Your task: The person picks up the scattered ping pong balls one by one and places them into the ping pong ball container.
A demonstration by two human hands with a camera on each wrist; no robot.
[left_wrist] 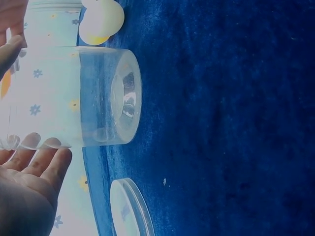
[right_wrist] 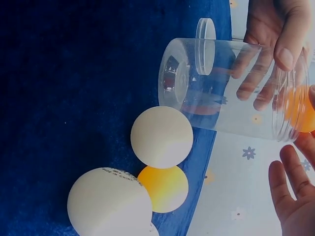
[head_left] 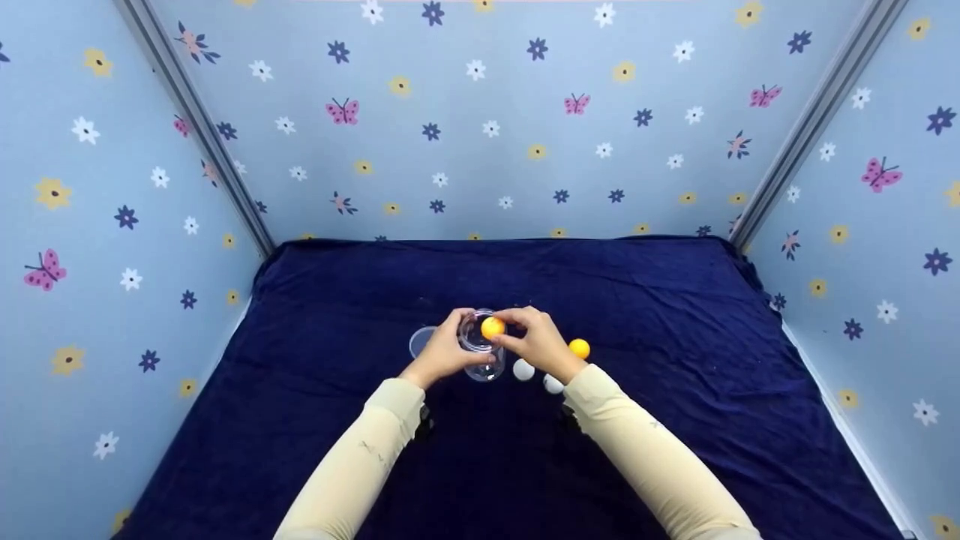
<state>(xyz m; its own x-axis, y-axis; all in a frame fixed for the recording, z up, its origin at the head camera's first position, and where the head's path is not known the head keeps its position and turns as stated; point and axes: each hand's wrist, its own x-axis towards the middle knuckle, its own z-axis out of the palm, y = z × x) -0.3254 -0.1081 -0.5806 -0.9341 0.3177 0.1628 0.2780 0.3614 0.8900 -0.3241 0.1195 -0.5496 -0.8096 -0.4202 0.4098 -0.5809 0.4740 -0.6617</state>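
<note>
Orange ball (head_left: 493, 328) at uncapped jar (left_wrist: 74, 96)

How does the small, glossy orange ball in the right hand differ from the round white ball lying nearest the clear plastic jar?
The small orange ball is bright orange, while the round white ball is white. The orange one is pinched by the right hand at the open mouth of the clear plastic jar; the white one lies outside it on the dark blue cloth. Both are round.
</note>
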